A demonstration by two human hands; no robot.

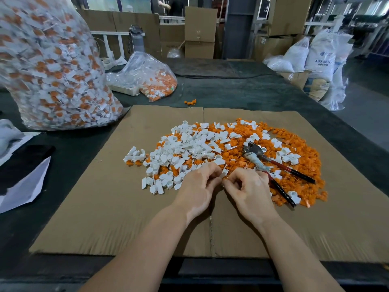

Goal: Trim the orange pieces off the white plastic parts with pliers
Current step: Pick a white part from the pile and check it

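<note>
Risk is seen mainly in the grip. A small white part (224, 172) is pinched between the fingertips of both hands, which are brought together at 6 o'clock of the heap (231, 152); the left hand (199, 185) and the right hand (249, 188) are curled on it, and whether an orange piece is attached to it cannot be told. The pliers (271, 165) are not held: they are laid on the orange scraps at 3 o'clock of the heap, handles open toward 5 o'clock, one handle just beside the right hand. If the part is pulled by fingers alone, it may be broken or a burr may be left, it is judged. When the pliers are reached for, the part may be dropped into the heap and lost among trimmed ones. Scraps near the edge of the cardboard (88, 218) may be swept onto the worktop (242, 91). The big bag (52, 66) at 10 o'clock is leaning and may slide.
</note>
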